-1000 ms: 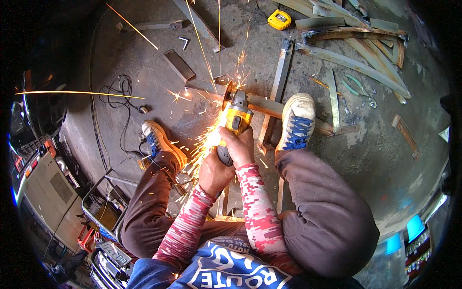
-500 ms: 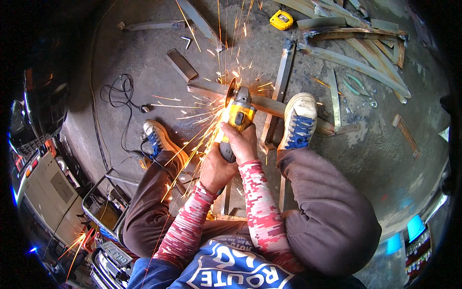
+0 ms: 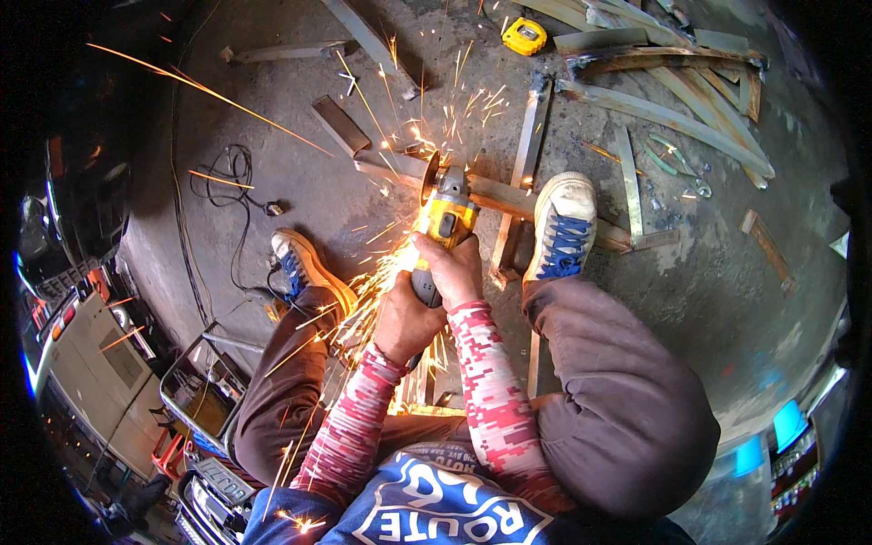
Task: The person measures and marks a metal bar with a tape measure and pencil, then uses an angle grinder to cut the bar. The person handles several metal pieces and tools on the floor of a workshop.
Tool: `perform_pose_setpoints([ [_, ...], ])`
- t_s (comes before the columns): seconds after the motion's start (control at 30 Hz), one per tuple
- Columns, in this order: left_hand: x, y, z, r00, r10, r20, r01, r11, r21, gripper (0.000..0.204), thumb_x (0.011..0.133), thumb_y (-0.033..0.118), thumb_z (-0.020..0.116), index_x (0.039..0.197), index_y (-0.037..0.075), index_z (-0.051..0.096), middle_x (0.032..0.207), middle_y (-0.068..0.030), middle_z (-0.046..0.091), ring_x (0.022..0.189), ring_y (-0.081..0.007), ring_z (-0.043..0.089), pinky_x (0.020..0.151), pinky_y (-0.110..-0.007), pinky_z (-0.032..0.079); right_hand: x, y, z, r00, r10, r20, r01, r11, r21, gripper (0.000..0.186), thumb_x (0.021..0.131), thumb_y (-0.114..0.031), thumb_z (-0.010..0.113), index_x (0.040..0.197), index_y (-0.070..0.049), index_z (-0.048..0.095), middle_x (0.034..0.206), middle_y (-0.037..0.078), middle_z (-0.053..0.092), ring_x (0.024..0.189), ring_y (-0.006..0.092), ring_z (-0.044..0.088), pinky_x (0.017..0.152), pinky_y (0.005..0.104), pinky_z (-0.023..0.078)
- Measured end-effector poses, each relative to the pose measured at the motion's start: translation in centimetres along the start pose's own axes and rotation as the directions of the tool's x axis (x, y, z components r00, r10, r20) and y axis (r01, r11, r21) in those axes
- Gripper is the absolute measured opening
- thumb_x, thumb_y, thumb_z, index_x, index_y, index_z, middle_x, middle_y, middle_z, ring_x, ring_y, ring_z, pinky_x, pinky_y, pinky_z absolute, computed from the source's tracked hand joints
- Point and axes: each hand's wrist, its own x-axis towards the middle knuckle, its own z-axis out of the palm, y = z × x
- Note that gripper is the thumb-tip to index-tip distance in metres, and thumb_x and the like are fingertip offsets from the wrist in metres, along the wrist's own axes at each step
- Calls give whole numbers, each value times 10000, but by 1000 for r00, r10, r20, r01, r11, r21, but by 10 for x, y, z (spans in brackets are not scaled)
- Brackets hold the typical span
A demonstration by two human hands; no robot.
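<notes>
Both my hands are wrapped around a yellow and grey angle grinder (image 3: 447, 220). My left hand (image 3: 406, 320) grips the dark rear of its body, while my right hand (image 3: 454, 270) holds it further forward. The grinder's disc (image 3: 431, 177) stands upright against a metal bar (image 3: 505, 197) that lies crosswise on the floor, and sparks spray from the contact both toward me and away. My right shoe (image 3: 563, 227) rests on that bar. Under the bar, another steel bar (image 3: 527, 150) runs lengthwise. Where the disc meets the metal is partly hidden by glare.
A short rusty channel piece (image 3: 341, 125) lies left of the disc. Black cable (image 3: 238, 173) coils near my left shoe (image 3: 309, 263). Far right are piled metal strips (image 3: 668, 109), green-handled pliers (image 3: 670, 156) and a yellow tape measure (image 3: 524, 36). A metal-framed cart (image 3: 204, 372) stands at left.
The grinder and both hands stay nearly in place, shifted very slightly left. The sparks have changed pattern, with denser ones falling toward my left leg and a long streak at the upper left.
</notes>
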Motion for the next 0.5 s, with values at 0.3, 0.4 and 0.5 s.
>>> perform_pose_setpoints([
  [0.3, 4, 0, -2, 999, 33, -13, -33, 999, 5, 766, 688, 415, 891, 1154, -119, 599, 959, -342, 724, 946, -481, 732, 841, -502, 582, 4, 8, 4, 1000, 4, -30, -5, 998, -55, 362, 866, -193, 861, 1111, -14, 665, 1010, 49, 721, 874, 142, 682, 786, 322, 554],
  [0.4, 4, -1, -2, 997, 65, -49, -64, 998, 12, 717, 705, 429, 884, 1090, -109, 608, 949, -346, 720, 945, -484, 730, 841, -509, 581, 2, 4, 5, 999, 25, -28, -25, 1000, -7, 430, 855, -217, 875, 1139, -4, 633, 1017, 60, 717, 877, 150, 686, 788, 325, 559],
  [0.5, -1, -3, 0, 996, 44, -78, -42, 999, 28, 689, 717, 431, 878, 1059, -100, 605, 917, -346, 717, 921, -487, 731, 820, -517, 582, -6, -6, 5, 996, 51, -69, -52, 998, -22, 511, 839, -242, 891, 1171, 9, 594, 1026, 77, 713, 885, 163, 693, 791, 333, 568],
])
